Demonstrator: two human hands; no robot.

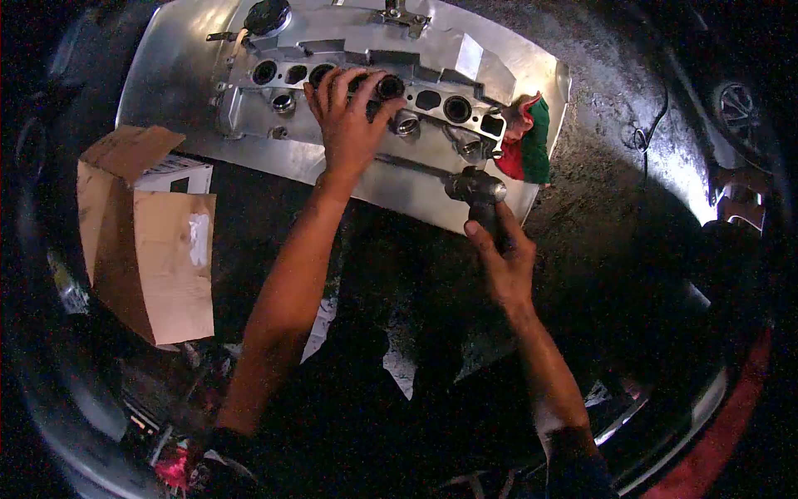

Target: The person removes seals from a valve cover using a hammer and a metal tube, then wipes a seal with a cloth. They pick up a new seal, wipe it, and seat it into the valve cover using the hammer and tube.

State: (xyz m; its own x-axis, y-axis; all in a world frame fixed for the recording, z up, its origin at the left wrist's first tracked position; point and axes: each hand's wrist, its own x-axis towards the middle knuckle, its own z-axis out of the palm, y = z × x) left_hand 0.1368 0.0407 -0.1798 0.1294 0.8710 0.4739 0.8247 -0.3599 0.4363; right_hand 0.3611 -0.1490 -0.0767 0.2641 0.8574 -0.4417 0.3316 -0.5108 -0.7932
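Observation:
A silver engine valve cover (320,125) lies on a metal sheet, with a row of round and oval openings along its rail. My left hand (353,121) rests over the middle of that rail, thumb and index finger around a round black seal (389,86) at one opening. The other fingers of this hand are spread over the neighbouring openings and partly hide them. In my right hand (509,258), below the cover's right end, is a hammer (475,190) with a stubby metal head. Its head is over the sheet's near edge.
The shiny metal sheet (416,193) lies on the dark ground. A red and green cloth (532,141) sits against the cover's right end. An open cardboard box (174,258) stands at left. A thin cable (644,137) lies on the ground at right.

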